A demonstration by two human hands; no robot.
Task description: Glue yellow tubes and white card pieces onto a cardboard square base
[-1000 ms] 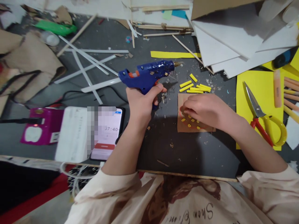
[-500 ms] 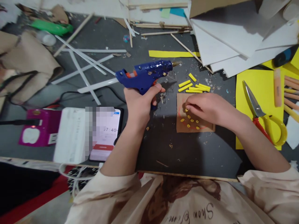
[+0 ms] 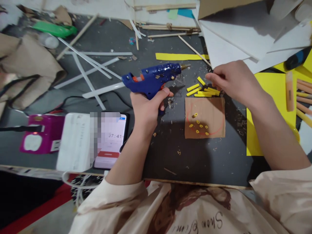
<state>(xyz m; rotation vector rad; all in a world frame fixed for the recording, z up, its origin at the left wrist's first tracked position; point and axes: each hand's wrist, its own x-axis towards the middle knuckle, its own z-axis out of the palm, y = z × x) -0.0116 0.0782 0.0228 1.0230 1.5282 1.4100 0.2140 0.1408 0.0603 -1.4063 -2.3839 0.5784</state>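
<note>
My left hand (image 3: 148, 107) is wrapped round the handle of a blue hot glue gun (image 3: 156, 76); its metal nozzle points right. A white glue stick (image 3: 103, 90) sticks out of its back end. My right hand (image 3: 226, 79) hovers beside a small pile of rolled yellow paper tubes (image 3: 203, 91), fingers bent and a little apart, with nothing visible in them. Below the pile lies a square of brown cardboard (image 3: 214, 110) with a red circle drawn on it. Several short yellow paper rolls (image 3: 201, 125) stand in the circle's lower left part.
Loose glue sticks (image 3: 85, 71) lie crossed at the left. A phone (image 3: 110, 139) and a purple box (image 3: 40, 133) with cables are near the front edge. Yellow sheets (image 3: 258, 130) lie right, the scissors mostly behind my right forearm. White boards (image 3: 234, 39) are stacked behind.
My right hand has left the cardboard and moved up and right to the yellow tubes. A short roll now stands uncovered where its fingers were. My left hand and the glue gun have barely moved.
</note>
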